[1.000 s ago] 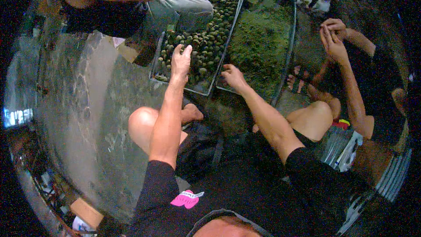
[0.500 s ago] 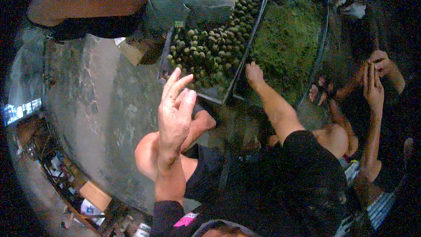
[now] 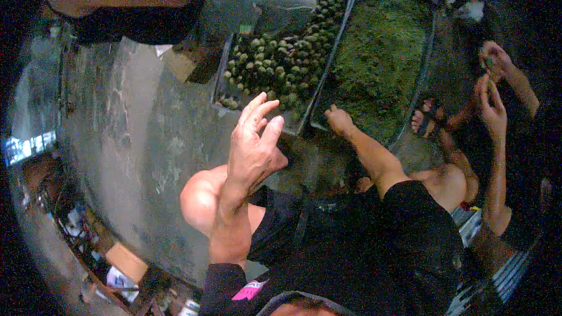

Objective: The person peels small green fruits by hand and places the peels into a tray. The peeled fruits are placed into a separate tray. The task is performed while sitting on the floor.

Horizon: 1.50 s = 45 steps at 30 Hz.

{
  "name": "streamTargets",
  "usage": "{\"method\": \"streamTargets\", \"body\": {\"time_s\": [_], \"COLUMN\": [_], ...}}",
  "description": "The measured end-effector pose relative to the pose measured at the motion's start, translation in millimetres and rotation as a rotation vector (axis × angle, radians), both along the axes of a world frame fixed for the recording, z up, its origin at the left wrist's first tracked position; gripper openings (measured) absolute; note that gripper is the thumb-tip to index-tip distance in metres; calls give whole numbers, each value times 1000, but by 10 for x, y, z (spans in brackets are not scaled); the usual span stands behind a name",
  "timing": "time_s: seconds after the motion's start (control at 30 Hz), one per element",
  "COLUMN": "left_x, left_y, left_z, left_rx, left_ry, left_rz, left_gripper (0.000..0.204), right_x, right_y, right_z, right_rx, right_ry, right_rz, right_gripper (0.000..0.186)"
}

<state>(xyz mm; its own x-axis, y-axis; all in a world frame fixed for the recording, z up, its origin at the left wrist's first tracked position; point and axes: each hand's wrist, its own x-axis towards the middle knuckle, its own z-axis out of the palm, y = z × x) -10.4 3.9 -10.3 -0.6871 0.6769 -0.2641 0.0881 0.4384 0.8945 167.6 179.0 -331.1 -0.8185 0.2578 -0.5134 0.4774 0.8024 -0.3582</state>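
Observation:
My left hand (image 3: pixel 257 143) is raised in front of the near end of a tray of small round greenish-tan fruits or nuts (image 3: pixel 272 64). Its fingers are bent but apart, and nothing shows between them. My right hand (image 3: pixel 339 120) is at the near left corner of a second tray, filled with fine green plant bits (image 3: pixel 377 52). The fingers of that hand are drawn together; whatever they may hold is too small to make out. A raised metal-looking edge (image 3: pixel 335 52) separates the two trays.
A person in grey trousers (image 3: pixel 260 0) sits at the upper left, a knee over the fruit tray. At the right, another person's hands (image 3: pixel 494 76) work close together. A cardboard box (image 3: pixel 178 64) sits by the tray on the worn floor (image 3: pixel 134 140). Clutter (image 3: pixel 126 260) lies lower left.
My left hand has moved right and slightly down, turning a little. My right hand has drawn back toward me, from the green bits to the tray's near corner. The other person's hands at right have shifted.

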Motion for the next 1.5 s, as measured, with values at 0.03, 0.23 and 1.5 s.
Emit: {"method": "streamTargets", "body": {"time_s": [0.03,0.23,1.5], "left_x": [8,98,627], "left_y": [49,663,1729], "left_z": [-22,-704,-428], "left_rx": [-24,-158,247], "left_ry": [18,189,-395], "left_rz": [-19,-148,-283], "left_gripper": [28,44,40], "right_x": [-22,-193,229], "right_y": [23,402,1102], "right_z": [72,1168,3053], "right_rx": [-27,-171,249], "right_ry": [-38,458,390], "right_rz": [-40,-289,-434], "right_gripper": [18,31,36]}}
